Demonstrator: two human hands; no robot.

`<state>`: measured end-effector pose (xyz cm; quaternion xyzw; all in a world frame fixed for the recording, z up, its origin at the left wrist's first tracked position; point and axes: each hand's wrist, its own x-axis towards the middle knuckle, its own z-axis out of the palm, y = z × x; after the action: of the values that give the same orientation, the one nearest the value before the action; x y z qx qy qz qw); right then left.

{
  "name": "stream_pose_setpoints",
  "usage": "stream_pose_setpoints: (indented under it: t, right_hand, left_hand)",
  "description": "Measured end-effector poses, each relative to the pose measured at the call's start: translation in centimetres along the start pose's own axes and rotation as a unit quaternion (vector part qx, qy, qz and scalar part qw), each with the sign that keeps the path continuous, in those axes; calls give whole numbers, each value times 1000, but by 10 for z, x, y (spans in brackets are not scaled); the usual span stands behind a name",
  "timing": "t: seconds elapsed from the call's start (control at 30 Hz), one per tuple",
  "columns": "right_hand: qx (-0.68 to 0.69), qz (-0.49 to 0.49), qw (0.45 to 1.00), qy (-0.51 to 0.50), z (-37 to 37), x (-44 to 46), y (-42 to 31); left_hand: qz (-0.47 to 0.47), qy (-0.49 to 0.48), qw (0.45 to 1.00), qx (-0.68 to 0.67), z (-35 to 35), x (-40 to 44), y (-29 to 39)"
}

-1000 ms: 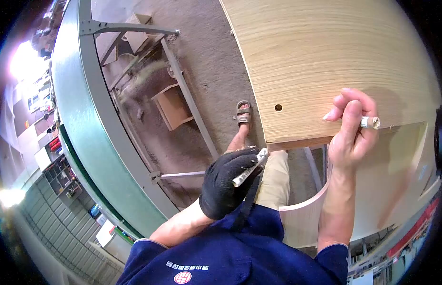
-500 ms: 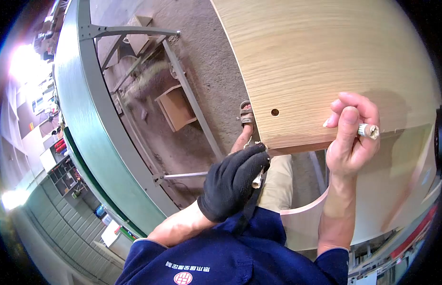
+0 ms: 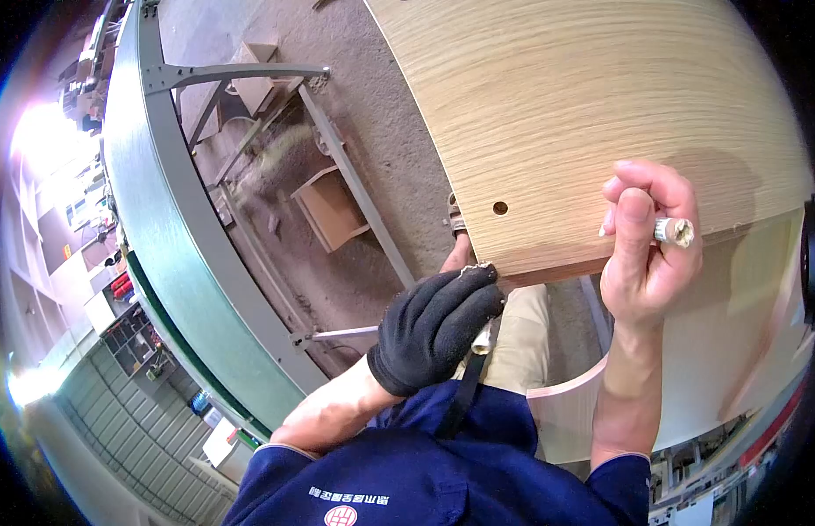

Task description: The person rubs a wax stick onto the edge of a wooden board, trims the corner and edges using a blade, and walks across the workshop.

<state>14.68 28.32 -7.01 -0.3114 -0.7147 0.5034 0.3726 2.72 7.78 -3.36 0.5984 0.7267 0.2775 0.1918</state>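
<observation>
My left hand [image 3: 438, 329], in a black glove, is closed at the near left corner of a wood-grained board [image 3: 548, 105]. A short pale stick [image 3: 484, 338] pokes out below its fingers. Light crumbs cling to the gloved fingertips, which touch or nearly touch the board's edge. My bare right hand [image 3: 648, 241] is curled over the board's near edge. Between its thumb and fingers sits a pale cylindrical stick [image 3: 673, 231] with a rough, hollowed end; I cannot tell its kind. A small round dark hole [image 3: 500, 208] shows in the board between my hands.
A green-topped bench [image 3: 175, 237] with a grey metal frame [image 3: 337, 167] stands to the left. Under it lies a cardboard-coloured box [image 3: 331, 209]. A curved pale panel [image 3: 688, 386] is below the board at right. My foot [image 3: 457, 250] is beneath the board's edge.
My left hand has turned slightly, with its stick now pointing lower. The right hand holds its stick in nearly the same place. The whole view has shifted a little.
</observation>
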Motion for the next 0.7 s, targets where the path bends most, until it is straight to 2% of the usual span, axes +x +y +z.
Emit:
stream_pose_setpoints:
  t: [0.13, 0.23, 0.27, 0.37, 0.43, 0.53, 0.63, 0.7]
  right_hand:
    - [5, -6, 1000, 19, 1, 0, 3]
    - [0, -9, 1000, 15, 0, 0, 5]
    - [-11, -12, 1000, 7, -1, 0, 5]
    - [-32, -14, 999, -14, -2, 1, 1]
    - [-27, -18, 999, -10, 0, 2, -2]
    - [30, 20, 999, 10, 4, 2, -4]
    - [-19, 8, 1000, 0, 6, 2, -6]
    - [-10, 10, 1000, 9, 6, 2, -5]
  left_hand:
    - [16, -29, 999, 25, -9, -8, -4]
    - [-5, -28, 999, 15, -14, -22, -15]
    - [-39, -41, 998, 25, -18, -34, -17]
    - [-80, 42, 995, -35, -17, -61, -14]
    - [-121, 28, 990, -63, -17, -65, -4]
    - [-176, 68, 972, -137, 7, -70, 6]
    - [-228, 44, 950, -208, 26, -83, 7]
    - [-209, 51, 960, -179, 29, -76, 8]
